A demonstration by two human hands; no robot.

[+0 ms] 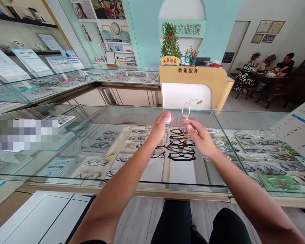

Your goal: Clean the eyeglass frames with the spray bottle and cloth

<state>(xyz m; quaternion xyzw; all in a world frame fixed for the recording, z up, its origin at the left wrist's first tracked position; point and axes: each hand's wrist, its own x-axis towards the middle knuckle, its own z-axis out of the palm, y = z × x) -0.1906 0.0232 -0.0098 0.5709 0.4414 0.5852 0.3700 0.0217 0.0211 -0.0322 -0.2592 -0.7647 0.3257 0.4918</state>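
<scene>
My left hand [160, 126] is closed around a small bottle [168, 121] with a white top and a bit of blue label; most of it is hidden by my fingers. To its right, my right hand [198, 133] pinches a pair of clear-framed eyeglasses [188, 113] near the bridge. The glasses are held on end, one lens above the other, with a yellow tag on the temple. Both hands are over the glass display counter [142, 178]. Beneath them, a column of black-framed eyeglasses [181, 149] lies on a white tray [182, 172].
More frames lie in the case on both sides, some on a green tray [279, 183]. Printed sign stands [298, 125] rise at the right and left. Beyond the counter is a wooden cashier desk [193, 75] with a plant [170, 42]. Two people [246, 73] sit at a table far right.
</scene>
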